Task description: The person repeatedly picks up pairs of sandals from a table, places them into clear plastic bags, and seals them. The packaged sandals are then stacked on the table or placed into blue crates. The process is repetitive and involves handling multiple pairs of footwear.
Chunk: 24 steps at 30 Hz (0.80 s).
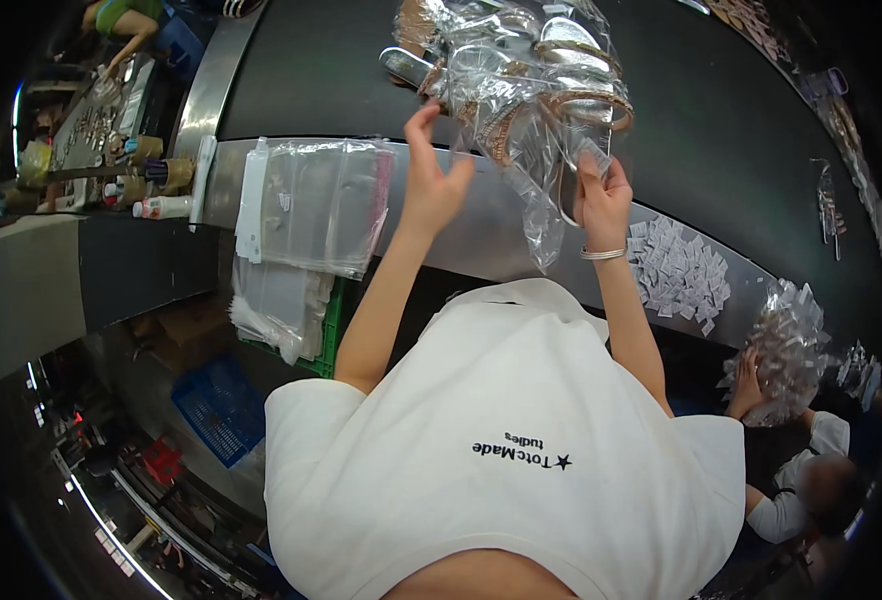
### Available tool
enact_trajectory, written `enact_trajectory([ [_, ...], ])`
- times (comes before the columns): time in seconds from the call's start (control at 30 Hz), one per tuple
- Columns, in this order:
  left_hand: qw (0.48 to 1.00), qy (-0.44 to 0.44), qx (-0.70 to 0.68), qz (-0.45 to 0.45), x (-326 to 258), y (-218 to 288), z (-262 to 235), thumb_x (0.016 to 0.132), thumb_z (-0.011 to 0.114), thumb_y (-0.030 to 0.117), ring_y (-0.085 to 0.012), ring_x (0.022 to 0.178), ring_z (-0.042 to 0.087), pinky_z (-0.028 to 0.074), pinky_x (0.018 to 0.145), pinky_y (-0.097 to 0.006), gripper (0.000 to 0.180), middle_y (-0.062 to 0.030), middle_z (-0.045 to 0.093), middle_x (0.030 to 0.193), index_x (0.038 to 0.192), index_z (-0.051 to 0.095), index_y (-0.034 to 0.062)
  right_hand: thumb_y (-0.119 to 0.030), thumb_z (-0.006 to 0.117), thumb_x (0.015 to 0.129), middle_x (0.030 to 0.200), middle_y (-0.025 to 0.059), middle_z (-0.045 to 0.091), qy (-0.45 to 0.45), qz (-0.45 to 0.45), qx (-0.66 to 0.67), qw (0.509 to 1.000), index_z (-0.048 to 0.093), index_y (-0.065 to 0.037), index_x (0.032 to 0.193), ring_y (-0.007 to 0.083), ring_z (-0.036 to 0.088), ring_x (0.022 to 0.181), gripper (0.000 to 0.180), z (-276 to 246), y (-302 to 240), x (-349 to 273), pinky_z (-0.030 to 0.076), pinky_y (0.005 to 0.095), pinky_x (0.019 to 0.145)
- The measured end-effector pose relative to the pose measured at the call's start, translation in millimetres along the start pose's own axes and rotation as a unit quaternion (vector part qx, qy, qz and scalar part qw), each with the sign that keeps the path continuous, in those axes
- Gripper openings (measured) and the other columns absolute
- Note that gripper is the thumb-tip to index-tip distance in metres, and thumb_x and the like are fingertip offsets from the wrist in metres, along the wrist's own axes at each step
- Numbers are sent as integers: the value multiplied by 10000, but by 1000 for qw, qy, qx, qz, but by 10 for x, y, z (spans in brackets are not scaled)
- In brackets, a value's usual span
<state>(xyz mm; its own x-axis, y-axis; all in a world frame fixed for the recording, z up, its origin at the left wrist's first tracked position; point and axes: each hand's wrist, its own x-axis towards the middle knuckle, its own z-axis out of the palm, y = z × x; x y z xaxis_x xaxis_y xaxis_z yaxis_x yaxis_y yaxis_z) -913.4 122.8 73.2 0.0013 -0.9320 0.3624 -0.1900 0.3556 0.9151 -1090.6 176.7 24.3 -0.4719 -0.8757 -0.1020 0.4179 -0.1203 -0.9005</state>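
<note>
Silver sandals (576, 88) with sparkly straps lie at the top middle, in and under crinkled clear plastic. My right hand (603, 200) is closed on the near edge of a clear plastic bag (541, 215), whose loose end hangs toward me. Something small and whitish shows by its thumb; I cannot make out whether it is held too. To the left of the sandals, my left hand (437, 185) is open, thumb and fingers apart, its fingertips close to the plastic. Whether they touch it is unclear.
Flat clear bags (326, 205) are stacked left of my left arm, above a green crate (331, 335). Small white sachets (676, 265) lie in a pile right of my right wrist. Beneath everything runs a dark belt (321, 70). A co-worker (801, 470) handles plastic-wrapped items at right.
</note>
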Motion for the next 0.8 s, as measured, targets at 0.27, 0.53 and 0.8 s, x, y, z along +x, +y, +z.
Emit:
enact_trajectory([
  [0.27,886,-447,86,-88,-467,-46,234,717,443,-14,-389,819,582,467,724,-451,351,-208,612,897,1055,530,26,-253,571,885,676,-18,546,57,59,-15,997,555,-37,834,30,473,524,222,-58,-209,158,347,178,438],
  [0.53,889,-456,52,-4,-832,-531,380,793,633,158,-363,924,600,485,813,-385,504,-198,609,1011,1220,416,2,-222,609,861,661,-48,494,177,-24,1,984,513,-59,921,2,388,519,199,-40,-25,89,276,180,414],
  [0.8,758,-295,-227,-535,-1314,-1199,474,731,690,54,-196,776,636,538,677,-313,395,-135,607,955,1054,470,1,-287,722,716,927,99,569,101,15,-370,924,450,-13,1148,220,546,821,580,-1136,1054,-335,442,331,730],
])
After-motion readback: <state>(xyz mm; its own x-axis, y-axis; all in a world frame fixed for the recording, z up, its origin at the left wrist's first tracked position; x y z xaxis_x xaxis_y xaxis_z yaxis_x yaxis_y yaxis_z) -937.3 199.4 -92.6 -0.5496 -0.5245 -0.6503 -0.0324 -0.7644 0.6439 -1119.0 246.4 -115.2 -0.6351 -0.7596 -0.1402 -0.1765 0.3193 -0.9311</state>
